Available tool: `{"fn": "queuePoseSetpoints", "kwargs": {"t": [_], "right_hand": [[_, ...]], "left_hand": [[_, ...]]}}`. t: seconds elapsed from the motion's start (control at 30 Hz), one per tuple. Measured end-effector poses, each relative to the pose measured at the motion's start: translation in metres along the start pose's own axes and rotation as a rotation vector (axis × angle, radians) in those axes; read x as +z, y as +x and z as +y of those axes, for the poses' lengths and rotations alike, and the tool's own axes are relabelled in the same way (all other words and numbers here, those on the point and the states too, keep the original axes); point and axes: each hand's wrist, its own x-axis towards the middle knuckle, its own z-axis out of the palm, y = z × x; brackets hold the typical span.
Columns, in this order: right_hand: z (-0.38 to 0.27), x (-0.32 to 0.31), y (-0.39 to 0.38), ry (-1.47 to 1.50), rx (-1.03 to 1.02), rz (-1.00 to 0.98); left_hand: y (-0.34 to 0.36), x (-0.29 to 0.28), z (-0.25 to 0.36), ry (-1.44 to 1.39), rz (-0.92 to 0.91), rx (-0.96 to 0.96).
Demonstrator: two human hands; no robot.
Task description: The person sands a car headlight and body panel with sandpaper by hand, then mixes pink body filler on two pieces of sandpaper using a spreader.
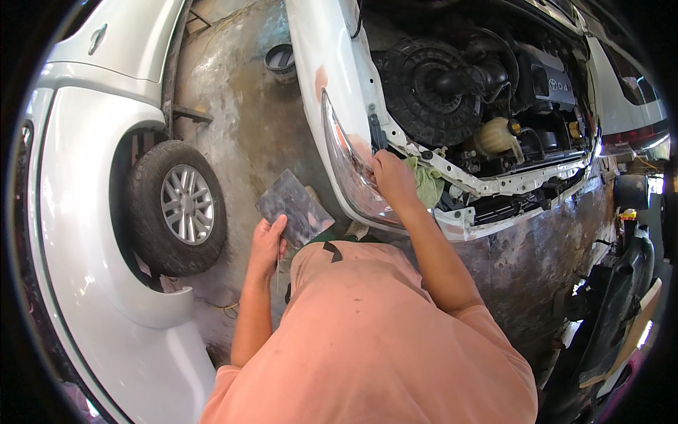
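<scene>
My left hand [268, 244] grips a dark grey rectangular plate [292, 206] by its near corner, thumb on top and fingers underneath. Pale smears mark the plate's face, and it is held out over the floor beside the white car's front corner. My right hand [393, 178] is closed at the inner edge of the clear headlight [344, 159]; whatever its fingers hold, if anything, is hidden. Pinkish-beige patches show on the white fender [311, 42] and around the lamp. Just behind my right wrist, a light green cloth [428, 185] lies on the front frame of the engine bay.
The open engine bay [452, 85] has black parts and a yellowish plastic tank [494, 138]. Another white vehicle [78, 184] stands close on the left, its wheel [187, 201] turned outward. A round tub [281, 60] sits on the stained floor. Black car parts [614, 304] lean at the right.
</scene>
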Motion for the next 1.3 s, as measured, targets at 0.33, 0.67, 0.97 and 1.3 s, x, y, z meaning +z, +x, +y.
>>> {"fn": "queuePoseSetpoints", "kwargs": {"t": [0.33, 0.67, 0.97, 1.3], "right_hand": [[-0.018, -0.017, -0.008, -0.223, -0.202, 0.303], [-0.027, 0.015, 0.041, -0.423, -0.170, 0.299], [-0.022, -0.094, -0.084, -0.243, -0.116, -0.075], [0.015, -0.044, -0.169, 0.068, -0.113, -0.406]], "left_hand": [[-0.004, -0.008, -0.006, -0.028, 0.044, -0.004], [-0.003, -0.012, -0.009, -0.082, -0.022, 0.008], [-0.006, -0.019, -0.014, -0.116, 0.030, -0.005], [-0.013, -0.001, 0.015, -0.003, -0.045, -0.013]]}}
